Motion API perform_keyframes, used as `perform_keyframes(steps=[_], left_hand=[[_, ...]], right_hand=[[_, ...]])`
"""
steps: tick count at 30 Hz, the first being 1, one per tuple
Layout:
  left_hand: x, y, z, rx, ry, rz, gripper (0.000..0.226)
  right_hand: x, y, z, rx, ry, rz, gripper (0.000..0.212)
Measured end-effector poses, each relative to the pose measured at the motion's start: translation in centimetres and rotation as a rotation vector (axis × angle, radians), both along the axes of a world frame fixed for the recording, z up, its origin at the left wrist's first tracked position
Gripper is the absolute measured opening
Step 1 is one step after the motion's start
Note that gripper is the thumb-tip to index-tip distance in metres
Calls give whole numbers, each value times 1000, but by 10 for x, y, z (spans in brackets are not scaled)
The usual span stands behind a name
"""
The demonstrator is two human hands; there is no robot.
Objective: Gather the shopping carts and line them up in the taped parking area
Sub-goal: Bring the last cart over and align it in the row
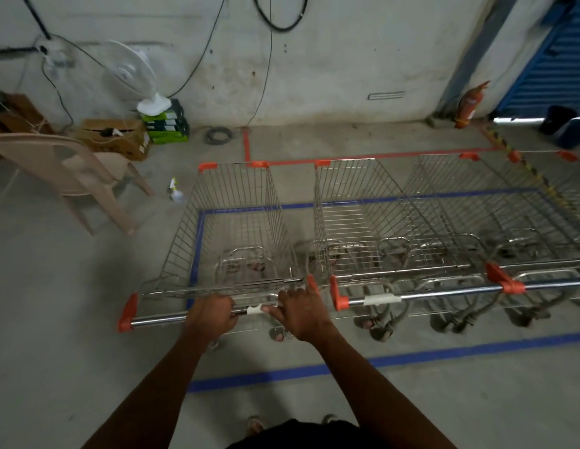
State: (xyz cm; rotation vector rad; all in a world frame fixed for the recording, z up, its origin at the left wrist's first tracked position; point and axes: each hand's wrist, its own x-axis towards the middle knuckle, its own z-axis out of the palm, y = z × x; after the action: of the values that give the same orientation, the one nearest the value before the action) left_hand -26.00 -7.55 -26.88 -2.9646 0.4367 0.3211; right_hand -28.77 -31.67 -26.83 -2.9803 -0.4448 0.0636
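Both my hands sit on the chrome handlebar (159, 320) of the nearest wire shopping cart with orange corner caps (230, 228). Left hand (211, 314) wraps it, fingers clamped. Right hand (298, 314) rests on top, fingers loosely spread. Cart stands at 12 o'clock, over the blue floor tape rectangle (198, 241). Three matching wire carts (395, 222) are lined up at 2 o'clock.
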Motion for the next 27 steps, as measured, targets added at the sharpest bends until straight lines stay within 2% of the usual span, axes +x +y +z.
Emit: perform_keyframes(steps=[10, 15, 27], left_hand=[[1, -2, -2, -45, 13, 63, 31], [5, 3, -7, -39, -18, 44, 36], [5, 6, -9, -90, 25, 56, 30]], right_hand=[[0, -11, -1, 36, -7, 54, 75], [0, -8, -2, 28, 9, 42, 75], [-5, -3, 0, -12, -40, 44, 76]])
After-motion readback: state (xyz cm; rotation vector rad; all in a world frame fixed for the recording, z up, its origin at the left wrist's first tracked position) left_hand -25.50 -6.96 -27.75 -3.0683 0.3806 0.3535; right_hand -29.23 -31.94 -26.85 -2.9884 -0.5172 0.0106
